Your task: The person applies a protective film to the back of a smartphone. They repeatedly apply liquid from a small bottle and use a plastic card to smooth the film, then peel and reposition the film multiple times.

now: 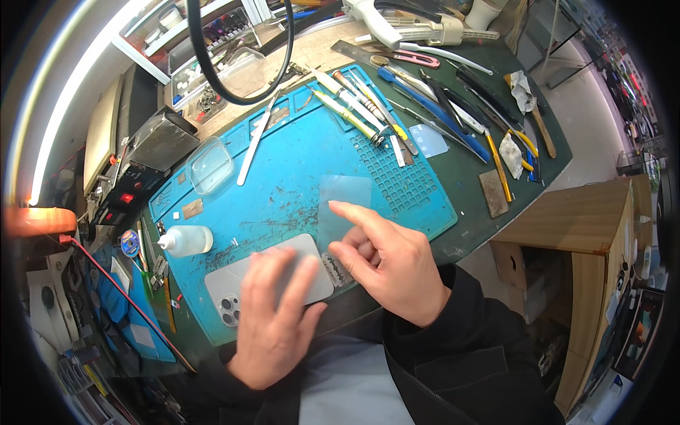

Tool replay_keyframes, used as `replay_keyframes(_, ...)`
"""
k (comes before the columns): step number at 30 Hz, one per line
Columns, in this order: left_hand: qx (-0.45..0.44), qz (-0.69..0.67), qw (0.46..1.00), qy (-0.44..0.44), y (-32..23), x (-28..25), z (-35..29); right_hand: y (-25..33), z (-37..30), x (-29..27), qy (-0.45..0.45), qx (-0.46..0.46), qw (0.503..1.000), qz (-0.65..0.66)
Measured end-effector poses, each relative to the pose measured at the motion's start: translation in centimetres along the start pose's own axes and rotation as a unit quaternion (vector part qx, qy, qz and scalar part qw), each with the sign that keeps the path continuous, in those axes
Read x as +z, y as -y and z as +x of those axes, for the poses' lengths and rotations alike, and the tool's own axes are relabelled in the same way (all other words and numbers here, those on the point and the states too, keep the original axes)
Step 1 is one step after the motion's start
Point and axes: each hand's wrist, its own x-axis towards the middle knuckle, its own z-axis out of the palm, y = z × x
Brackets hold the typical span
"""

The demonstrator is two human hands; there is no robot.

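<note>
A silver smartphone (312, 263) lies back up on the blue work mat (283, 177), its camera cluster at the lower left. My left hand (273, 319) is over the phone with fingers apart, slightly blurred; whether the fingertips touch it I cannot tell. To the right, my right hand (389, 258) has its index finger stretched out and its thumb apart, the other fingers curled, and nothing visible between them. That index fingertip overlaps a clear plastic sheet (345, 191); contact is uncertain. Between the hands, beside the phone, sits a small razor blade (334, 269).
A white squeeze bottle (188, 241) lies left of the phone, below a clear tray (210, 166). A metal spatula (256, 142) rests farther back. Tweezers, brushes (418, 83) and knives crowd the right rear. A black cable loop (241, 99) hangs over the back.
</note>
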Motion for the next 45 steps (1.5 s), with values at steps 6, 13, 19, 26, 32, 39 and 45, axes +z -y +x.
replay_keyframes(6, -0.032, -0.001, 0.998, 0.062, 1.4, -2.4, 0.9, 0.9, -1.5, -2.4, -0.07, 0.076, 0.995, 0.005)
replay_keyframes(13, 0.016, -0.012, 0.999, -0.046, 2.0, -1.7, 0.3, 1.5, -3.4, -2.0, 0.054, 0.051, 0.991, 0.11)
replay_keyframes(19, 0.004, 0.002, 0.994, -0.105, 2.6, -0.7, 0.0, 1.6, -2.7, -2.1, 0.036, 0.076, 0.991, 0.104)
replay_keyframes(26, 0.031, 0.04, 0.991, -0.126, 2.3, -0.5, 0.2, 1.4, -0.4, -5.3, -0.053, -0.11, 0.979, -0.161)
replay_keyframes(32, 0.062, 0.081, 0.984, -0.144, 2.2, 0.0, 0.2, 1.1, 2.2, -1.8, 0.165, 0.141, 0.94, 0.264)
replay_keyframes(39, 0.052, 0.082, 0.984, -0.147, 2.4, 0.3, 0.1, 0.4, 1.5, -0.7, 0.141, 0.138, 0.946, 0.256)
replay_keyframes(45, 0.044, 0.087, 0.986, -0.138, 2.2, 0.2, 0.1, 0.4, 1.5, -0.6, 0.14, 0.142, 0.945, 0.257)
